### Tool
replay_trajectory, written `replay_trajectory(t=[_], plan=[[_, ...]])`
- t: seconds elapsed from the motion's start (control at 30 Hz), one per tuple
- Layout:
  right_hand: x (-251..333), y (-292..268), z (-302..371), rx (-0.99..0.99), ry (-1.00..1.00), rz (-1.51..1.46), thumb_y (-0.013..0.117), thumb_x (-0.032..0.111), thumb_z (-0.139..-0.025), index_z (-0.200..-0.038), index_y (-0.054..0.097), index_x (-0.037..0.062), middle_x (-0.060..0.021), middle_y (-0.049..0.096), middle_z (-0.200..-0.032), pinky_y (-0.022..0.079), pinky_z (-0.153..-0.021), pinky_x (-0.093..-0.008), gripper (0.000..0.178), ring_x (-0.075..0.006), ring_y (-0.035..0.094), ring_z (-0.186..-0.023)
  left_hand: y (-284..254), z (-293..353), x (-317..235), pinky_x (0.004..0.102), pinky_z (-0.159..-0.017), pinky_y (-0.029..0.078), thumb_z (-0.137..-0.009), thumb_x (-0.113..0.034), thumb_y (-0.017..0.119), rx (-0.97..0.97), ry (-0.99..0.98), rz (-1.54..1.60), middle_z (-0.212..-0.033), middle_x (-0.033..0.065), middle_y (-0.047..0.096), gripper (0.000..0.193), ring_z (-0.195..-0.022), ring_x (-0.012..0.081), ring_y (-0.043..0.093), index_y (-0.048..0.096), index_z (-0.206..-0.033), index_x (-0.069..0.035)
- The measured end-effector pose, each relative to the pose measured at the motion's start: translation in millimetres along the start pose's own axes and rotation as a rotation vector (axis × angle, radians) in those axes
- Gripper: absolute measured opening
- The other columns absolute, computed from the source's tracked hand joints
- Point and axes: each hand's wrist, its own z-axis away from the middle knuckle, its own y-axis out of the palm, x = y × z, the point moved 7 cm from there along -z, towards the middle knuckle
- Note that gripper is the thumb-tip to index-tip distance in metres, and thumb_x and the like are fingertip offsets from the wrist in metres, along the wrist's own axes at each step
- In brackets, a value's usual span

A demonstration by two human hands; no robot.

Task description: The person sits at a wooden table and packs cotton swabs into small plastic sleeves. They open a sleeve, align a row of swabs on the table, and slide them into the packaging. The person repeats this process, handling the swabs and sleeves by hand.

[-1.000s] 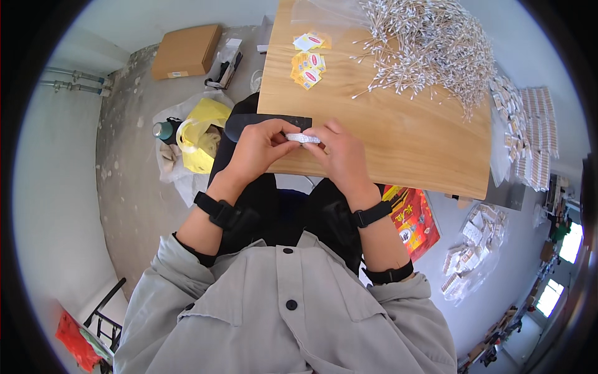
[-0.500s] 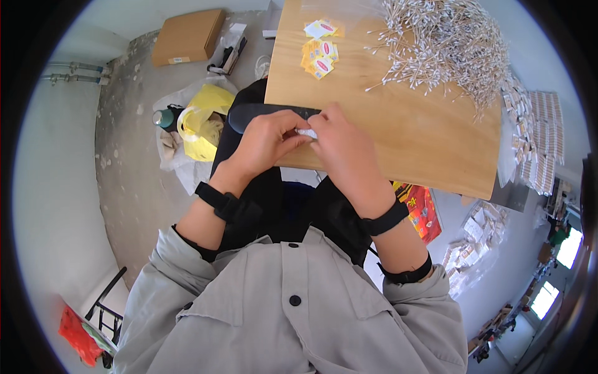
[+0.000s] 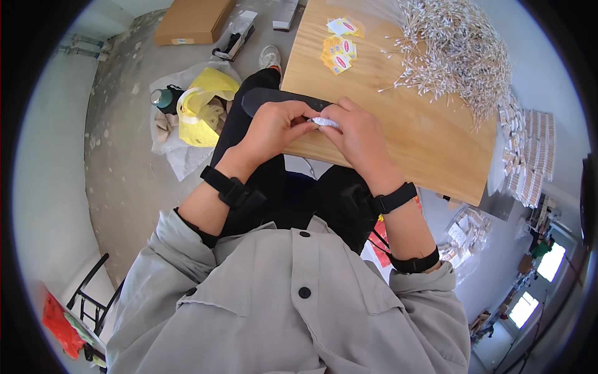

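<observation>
Over the near left edge of the wooden table (image 3: 411, 134), my left hand (image 3: 274, 131) and my right hand (image 3: 358, 134) meet on a small bundle of cotton swabs (image 3: 324, 122). Its white tips show between the fingers; the rest of the bundle is hidden. Both hands are closed in a pinch, thumbs and fingertips pressed to it. Beneath them lies a long dark flat object with a rounded end (image 3: 252, 100). A large heap of loose cotton swabs (image 3: 451, 56) covers the far right of the table. Several yellow-and-white printed cards (image 3: 339, 53) lie at the far left.
Packed rows of swabs (image 3: 536, 149) hang beyond the table's right edge, with more packs (image 3: 464, 234) lower down. On the floor at left are a yellow bag (image 3: 199, 118), a green-capped bottle (image 3: 162, 98) and a cardboard box (image 3: 190, 22). A black metal frame (image 3: 93, 290) stands lower left.
My view has shifted a little, so the table sits further right. Both hands still hold the bundle; its white tips now show more beside my right fingers.
</observation>
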Motion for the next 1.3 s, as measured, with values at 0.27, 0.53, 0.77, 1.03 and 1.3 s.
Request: replay_trajectory(t=[0.27, 0.53, 0.77, 1.03, 1.3], plan=[[-58.3, -3.4, 7.7, -0.04, 0.474, -0.809, 0.069, 0.016, -0.09, -0.101, 0.065, 0.0033, -0.0019, 0.064, -0.091, 0.047, -0.059, -0.0272, 0.017, -0.012, 0.062, -0.074, -39.2, 26.6, -6.4, 0.025, -0.064, 0.045, -0.079, -0.017, 0.079, -0.463, -0.103, -0.015, -0.102, 0.0028, 0.064, 0.042, -0.072, 0.0084, 0.055, 0.063, -0.116, -0.005], [-3.3, 38.7, 46.1, -0.307, 0.267, -1.986, 0.065, 0.037, -0.093, -0.134, 0.048, 0.0091, -0.0068, 0.059, -0.125, 0.05, -0.098, -0.0363, 0.052, -0.0206, 0.059, -0.115, -36.4, 39.1, -134.8, 0.0282, -0.071, 0.048, -0.068, -0.009, 0.086, -0.549, 0.371, 0.247, -0.092, 0.0076, 0.058, 0.039, -0.081, 0.0183, 0.057, 0.065, -0.1, -0.003], [17.7, 38.7, 47.5, -0.321, 0.175, -2.067, 0.069, 0.039, -0.091, -0.121, 0.054, 0.0101, -0.0027, 0.059, -0.114, 0.048, -0.096, -0.0354, 0.045, -0.0165, 0.057, -0.108, -32.5, 43.0, -147.0, 0.0312, -0.066, 0.046, -0.066, -0.007, 0.085, -0.61, 0.432, 0.175, -0.084, 0.0072, 0.058, 0.033, -0.074, 0.0207, 0.057, 0.069, -0.095, -0.004], [34.8, 36.2, 43.8, -0.31, 0.154, -2.068, 0.066, 0.038, -0.094, -0.119, 0.052, 0.011, -0.0018, 0.057, -0.111, 0.049, -0.094, -0.0344, 0.039, -0.0156, 0.057, -0.105, -33.6, 44.0, -148.4, 0.0351, -0.069, 0.041, -0.067, -0.012, 0.084, -0.579, 0.432, 0.123, -0.08, 0.0063, 0.056, 0.027, -0.075, 0.0247, 0.055, 0.072, -0.091, -0.007], [29.5, 58.5, 50.0, -0.256, 0.138, -2.125, 0.064, 0.036, -0.095, -0.129, 0.05, 0.0102, -0.0043, 0.059, -0.12, 0.047, -0.099, -0.035, 0.045, -0.0179, 0.057, -0.112, -30.9, 43.4, -153.6, 0.0366, -0.07, 0.037, -0.07, -0.012, 0.081, -0.578, 0.494, 0.052, -0.074, 0.0061, 0.054, 0.02, -0.073, 0.0252, 0.054, 0.071, -0.087, -0.009]])
